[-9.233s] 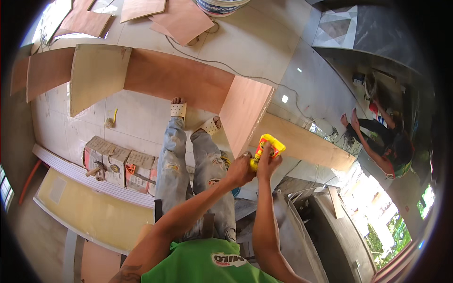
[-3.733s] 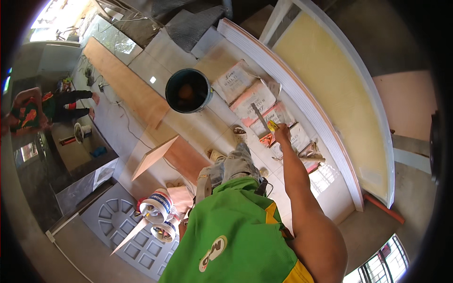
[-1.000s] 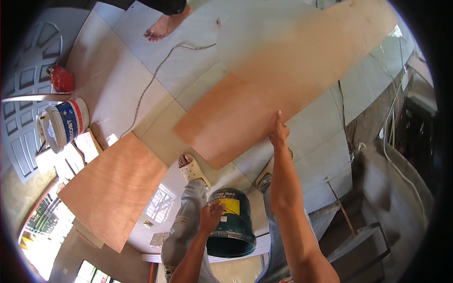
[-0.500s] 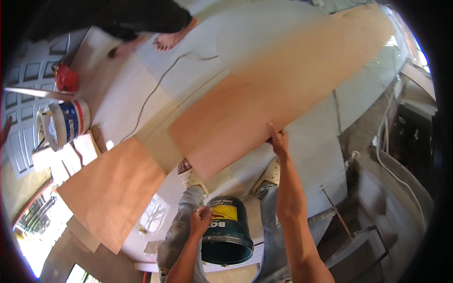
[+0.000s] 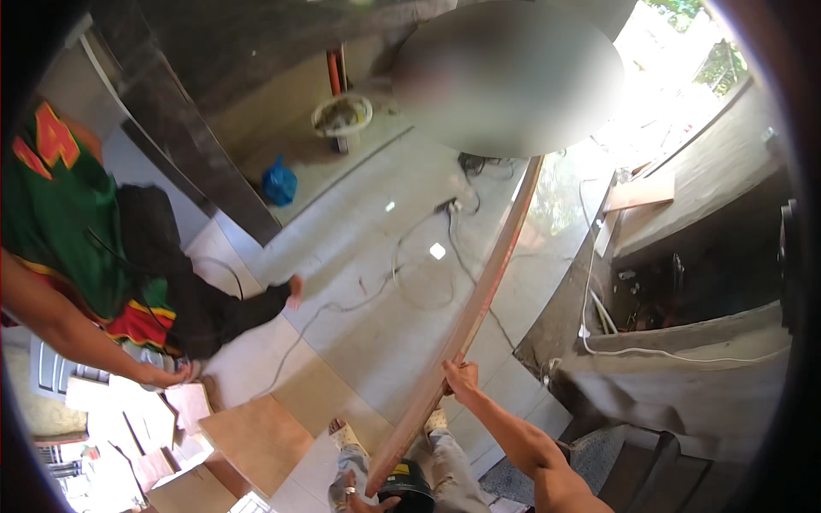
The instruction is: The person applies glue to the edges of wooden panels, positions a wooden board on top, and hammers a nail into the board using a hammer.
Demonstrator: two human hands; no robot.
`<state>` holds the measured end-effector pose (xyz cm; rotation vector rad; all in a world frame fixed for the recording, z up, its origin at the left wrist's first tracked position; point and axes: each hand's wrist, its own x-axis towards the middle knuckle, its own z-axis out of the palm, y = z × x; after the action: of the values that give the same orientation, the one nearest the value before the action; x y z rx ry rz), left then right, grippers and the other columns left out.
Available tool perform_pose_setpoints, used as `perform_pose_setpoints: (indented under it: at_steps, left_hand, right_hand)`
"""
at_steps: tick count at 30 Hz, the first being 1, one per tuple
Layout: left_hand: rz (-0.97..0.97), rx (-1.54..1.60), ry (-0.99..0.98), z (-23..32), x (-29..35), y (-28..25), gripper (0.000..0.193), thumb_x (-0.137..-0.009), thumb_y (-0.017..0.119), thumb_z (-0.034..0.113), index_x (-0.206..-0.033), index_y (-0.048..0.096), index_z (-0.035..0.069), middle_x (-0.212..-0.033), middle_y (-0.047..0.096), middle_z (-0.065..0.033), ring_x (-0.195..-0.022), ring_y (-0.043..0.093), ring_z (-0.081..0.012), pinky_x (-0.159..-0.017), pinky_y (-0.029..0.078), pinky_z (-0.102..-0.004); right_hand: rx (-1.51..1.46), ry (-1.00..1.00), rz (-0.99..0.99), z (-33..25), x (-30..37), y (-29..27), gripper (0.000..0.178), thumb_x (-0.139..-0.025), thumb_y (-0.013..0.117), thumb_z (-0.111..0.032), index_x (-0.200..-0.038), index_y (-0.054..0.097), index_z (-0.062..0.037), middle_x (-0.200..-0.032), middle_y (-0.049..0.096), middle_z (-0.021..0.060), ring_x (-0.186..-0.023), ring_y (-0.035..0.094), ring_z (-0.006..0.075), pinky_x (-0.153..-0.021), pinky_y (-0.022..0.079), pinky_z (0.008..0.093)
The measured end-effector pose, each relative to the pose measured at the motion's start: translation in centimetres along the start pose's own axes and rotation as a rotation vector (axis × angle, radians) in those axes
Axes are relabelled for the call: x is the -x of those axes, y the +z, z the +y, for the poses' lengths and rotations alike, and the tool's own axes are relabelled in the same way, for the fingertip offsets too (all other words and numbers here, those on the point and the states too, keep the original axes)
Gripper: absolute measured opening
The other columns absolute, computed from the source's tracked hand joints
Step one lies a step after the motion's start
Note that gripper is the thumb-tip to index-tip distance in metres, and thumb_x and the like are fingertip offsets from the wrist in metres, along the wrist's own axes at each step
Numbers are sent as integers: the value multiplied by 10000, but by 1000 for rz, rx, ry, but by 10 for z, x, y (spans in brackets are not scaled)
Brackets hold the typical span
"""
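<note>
We had tipped the board [image 5: 468, 323] onto edge, right hand [image 5: 462, 380] closed on it, lifting seemingly begun, left hand's [image 5: 366, 504] grip unclear

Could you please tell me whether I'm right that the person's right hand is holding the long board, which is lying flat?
Not quite: the head view shows the long board tipped up on edge, not lying flat. The right hand is indeed holding it.
</note>
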<state>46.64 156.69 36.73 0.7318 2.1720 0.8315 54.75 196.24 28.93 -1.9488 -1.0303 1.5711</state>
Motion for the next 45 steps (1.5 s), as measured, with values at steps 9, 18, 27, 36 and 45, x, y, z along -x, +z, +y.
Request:
perform_pose_setpoints:
  at_steps: [9,18,27,36,45]
  left_hand:
    - [379,892,-367,207,57,-93,259,-826,699,159,-1027,662,-1,-1049,630,-217,-953,602,-383,-825,494,-457]
    - [1097,211,803,264,121,-207,555,-715,735,497,-862,426,61,-779,540,-91,-734,524,-198,-676,424,-334]
    - [1350,-90,860,268,176,-201,719,-648,795,498,-1093,477,33,-904,554,-91,-812,569,-203,-624,490,-333]
    - [1460,-24,428,326,207,-182,676,-372,948,460,-770,542,94,-586,545,-17,-501,553,-179,-498,436,-271]
    - [2009,-189,43,267,280,-254,1259,-491,769,709,-1392,287,-25,-1418,320,-161,-1336,296,-274,-1106,208,-401]
  right_hand:
    - [-198,160,-216,-173,137,-65,215,-785,628,-109,-651,510,12,-558,469,58,-399,441,164,-339,305,360]
    - [-266,206,-561,-282,294,-164,312,-851,625,-255,-725,573,26,-577,504,78,-436,511,190,-412,478,364]
    - [597,-1361,-256,-348,158,-248,917,-618,806,-504,-1325,437,-53,-1406,399,191,-1327,356,364,-1075,314,465]
    - [1035,-1717,-780,-349,-4,-197,496,-540,844,-367,-793,540,-68,-773,575,121,-775,556,347,-701,426,445]
    - [998,-1860,-788,-341,100,-105,678,-738,668,-632,-1007,563,-19,-922,598,165,-832,570,339,-760,475,483]
